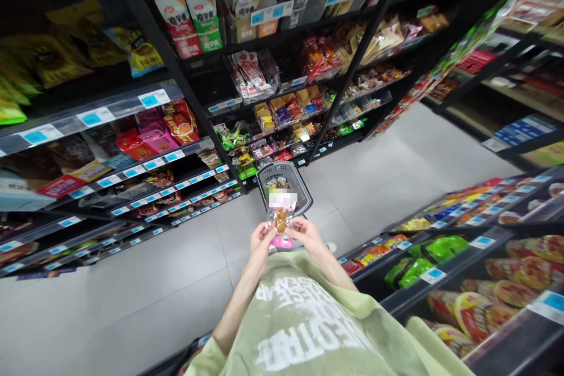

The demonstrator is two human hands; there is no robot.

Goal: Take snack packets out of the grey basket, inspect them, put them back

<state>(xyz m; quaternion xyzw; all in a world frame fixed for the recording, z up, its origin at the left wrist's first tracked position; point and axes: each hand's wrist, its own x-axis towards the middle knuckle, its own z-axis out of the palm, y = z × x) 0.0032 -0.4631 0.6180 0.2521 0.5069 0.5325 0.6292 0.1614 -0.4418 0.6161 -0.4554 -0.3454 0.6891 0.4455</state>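
Between my two hands is a small clear snack packet [281,221] with brown food inside and a pink band at its lower end. My left hand [263,239] pinches its left side, thumb on top. On the opposite side, my right hand [305,231] grips the packet's edge with bent fingers. Just beyond the packet, a grey plastic shopping basket [304,197] stands on the floor with a few packaged items in it. A blurred patch covers part of the packet's top and the basket's contents.
Black shelves [211,179] of packaged snacks rise ahead and to the left. Another rack with green bags [409,270] and cup-shaped packages [476,311] stands close on my right. Grey tiled floor [352,182] runs between them. A further shelf [506,88] stands at the far right.
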